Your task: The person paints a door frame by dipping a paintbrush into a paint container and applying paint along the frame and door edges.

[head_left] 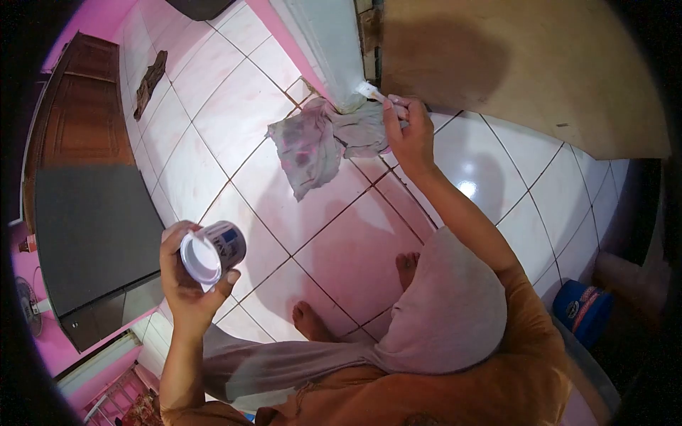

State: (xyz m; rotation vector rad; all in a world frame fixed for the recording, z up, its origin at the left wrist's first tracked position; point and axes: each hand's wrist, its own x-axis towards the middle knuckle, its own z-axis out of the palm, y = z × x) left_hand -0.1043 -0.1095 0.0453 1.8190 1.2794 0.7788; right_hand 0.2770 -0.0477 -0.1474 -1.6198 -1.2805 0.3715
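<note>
My left hand is wrapped round a small tub of white paint, tilted so its pale inside faces me. In my right hand is a paintbrush, gripped by its handle, with white on its bristles. The brush tip is at the lower edge of the white door frame, close to the floor; whether it touches is hard to tell. Below the frame's foot lies a stained grey rag, spread on the tiles.
A brown door panel stands right of the frame. White tiles cover the floor, with a dark brown cloth at the far left. A dark cabinet is on the left, a blue bucket at the right. My bare feet are below.
</note>
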